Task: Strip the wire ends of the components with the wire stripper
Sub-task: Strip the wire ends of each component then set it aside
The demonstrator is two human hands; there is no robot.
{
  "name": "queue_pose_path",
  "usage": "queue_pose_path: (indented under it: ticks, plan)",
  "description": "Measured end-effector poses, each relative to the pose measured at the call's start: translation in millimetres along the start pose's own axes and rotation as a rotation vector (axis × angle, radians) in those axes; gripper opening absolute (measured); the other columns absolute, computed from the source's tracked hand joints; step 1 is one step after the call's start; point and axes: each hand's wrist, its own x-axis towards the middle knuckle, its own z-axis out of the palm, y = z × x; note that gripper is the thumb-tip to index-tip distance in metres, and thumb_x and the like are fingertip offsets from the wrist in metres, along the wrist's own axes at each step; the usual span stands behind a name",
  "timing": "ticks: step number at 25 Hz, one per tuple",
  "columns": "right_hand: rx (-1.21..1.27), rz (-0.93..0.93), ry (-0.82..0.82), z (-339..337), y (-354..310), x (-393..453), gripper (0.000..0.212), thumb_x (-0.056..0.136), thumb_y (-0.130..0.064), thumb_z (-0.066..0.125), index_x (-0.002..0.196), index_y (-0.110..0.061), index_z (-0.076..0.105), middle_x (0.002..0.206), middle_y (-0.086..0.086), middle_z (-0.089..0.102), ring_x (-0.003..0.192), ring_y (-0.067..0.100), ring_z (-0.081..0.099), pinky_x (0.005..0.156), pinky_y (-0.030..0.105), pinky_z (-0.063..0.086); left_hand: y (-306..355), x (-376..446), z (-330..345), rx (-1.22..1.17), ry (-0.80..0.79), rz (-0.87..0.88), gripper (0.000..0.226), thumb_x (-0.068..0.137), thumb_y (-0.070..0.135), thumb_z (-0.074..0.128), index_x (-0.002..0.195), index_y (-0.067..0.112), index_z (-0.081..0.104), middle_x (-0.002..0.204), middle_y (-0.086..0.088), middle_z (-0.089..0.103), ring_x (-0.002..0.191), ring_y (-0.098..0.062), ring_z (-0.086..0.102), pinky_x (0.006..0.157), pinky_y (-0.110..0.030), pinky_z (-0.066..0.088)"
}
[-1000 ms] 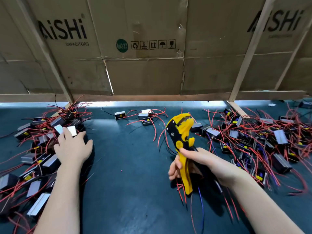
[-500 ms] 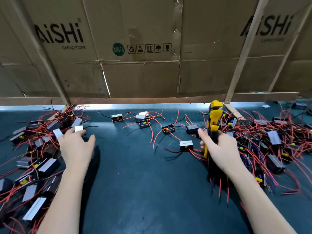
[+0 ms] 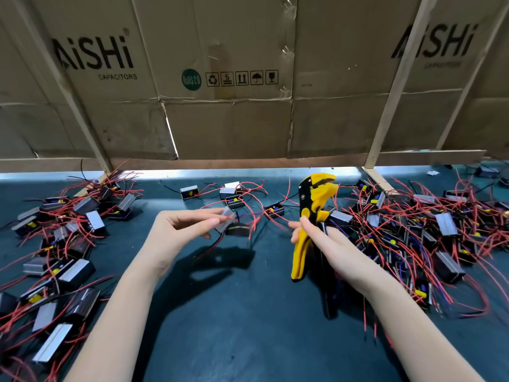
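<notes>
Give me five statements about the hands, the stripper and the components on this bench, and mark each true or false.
1. The right hand grips the yellow wire stripper. True.
2. The stripper lies flat on the mat. False: it is held up, head pointing away from the person.
3. The left hand holds one component above the dark mat. True.
4. A wire is clamped in the stripper's head. False: nothing is seen clamped in the head.
5. Components are piled only on the right. False: piles lie on the left and on the right.
</notes>
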Motion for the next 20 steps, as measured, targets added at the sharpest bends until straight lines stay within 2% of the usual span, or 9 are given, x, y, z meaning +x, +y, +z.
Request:
queue_pose_path:
  ticks: [2,4,6,8,10,12,15,18,20]
  plan:
    - [-0.015,0.058,0.157,-5.0,-1.7,4.8,0.065,0.075,-0.074,0.046,0.080,-0.015,0.074,0.094,0.000,0.073,0.095,0.013,0.064,0.088,0.025,0.044,-0.5,-2.0,-3.3,-0.026,-0.131,-0.057,0.022,0.073,0.031,0.077,0.087,0.015,0.081,0.107,-0.007,0.075,0.104,-0.015,0.068,0.068,-0.016,0.049]
    - [-0.018,0.059,0.310,-9.4,-0.9,7.5,0.056,0.086,-0.065,0.049,0.079,-0.015,0.073,0.083,-0.003,0.070,0.084,0.011,0.062,0.079,0.023,0.043,-0.3,-3.6,-2.0,0.038,-0.230,-0.089,0.024,0.074,0.034,0.074,0.086,0.015,0.081,0.106,-0.007,0.075,0.098,-0.013,0.069,0.067,-0.017,0.050]
    - [-0.112,-0.079,0.437,-12.8,2.5,6.3,0.042,0.094,-0.052,0.052,0.081,-0.015,0.069,0.084,-0.001,0.068,0.081,0.007,0.059,0.078,0.015,0.044,-0.5,-4.2,3.7,0.141,-0.285,-0.130,0.025,0.076,0.038,0.076,0.087,0.016,0.081,0.103,-0.004,0.076,0.095,-0.011,0.070,0.067,-0.019,0.050]
    - [-0.177,-0.238,0.498,-13.3,4.1,3.7,0.036,0.094,-0.051,0.054,0.086,-0.017,0.066,0.088,0.000,0.067,0.086,0.007,0.059,0.076,0.004,0.039,-3.4,-3.8,8.3,0.220,-0.270,-0.181,0.024,0.080,0.038,0.078,0.087,0.015,0.080,0.095,-0.003,0.077,0.089,-0.010,0.070,0.068,-0.022,0.050]
    - [-0.149,-0.257,0.426,-10.9,5.3,2.7,0.043,0.090,-0.063,0.051,0.090,-0.023,0.067,0.086,-0.004,0.071,0.089,0.006,0.062,0.084,0.014,0.043,-7.0,-2.3,10.7,0.329,-0.177,-0.197,0.018,0.080,0.035,0.076,0.082,0.017,0.077,0.087,0.001,0.077,0.078,-0.004,0.067,0.072,-0.021,0.049]
    - [-0.128,-0.202,0.310,-6.8,9.6,4.4,0.049,0.086,-0.071,0.049,0.090,-0.025,0.067,0.086,-0.008,0.072,0.091,0.004,0.065,0.091,0.027,0.047,-10.7,-1.5,11.4,0.571,-0.043,-0.143,0.017,0.079,0.036,0.079,0.073,0.022,0.072,0.082,0.009,0.075,0.071,0.005,0.061,0.070,-0.010,0.044]
    - [-0.061,-0.108,0.185,-0.5,12.8,3.4,0.042,0.080,-0.068,0.054,0.097,-0.032,0.067,0.092,-0.007,0.072,0.094,0.011,0.067,0.097,0.039,0.049,-13.5,-2.0,13.3,0.774,0.063,-0.018,0.020,0.077,0.029,0.082,0.071,0.022,0.064,0.084,0.010,0.071,0.085,0.001,0.058,0.071,-0.007,0.036]
    - [-0.176,-0.120,0.130,1.0,13.6,1.2,0.041,0.079,-0.075,0.051,0.092,-0.039,0.063,0.090,-0.011,0.070,0.087,0.004,0.062,0.086,0.025,0.046,-10.9,-4.4,18.1,0.763,-0.046,0.080,0.019,0.080,0.016,0.078,0.093,0.024,0.066,0.095,0.014,0.067,0.097,-0.004,0.057,0.081,-0.008,0.036]
    - [-0.227,-0.124,0.109,5.1,11.2,0.8,0.048,0.077,-0.080,0.049,0.083,-0.033,0.057,0.075,-0.013,0.062,0.072,0.002,0.052,0.072,0.017,0.040,-9.6,-5.5,19.4,0.742,-0.163,0.107,0.032,0.081,0.009,0.076,0.107,0.025,0.068,0.103,0.013,0.065,0.097,-0.006,0.057,0.085,-0.016,0.042]
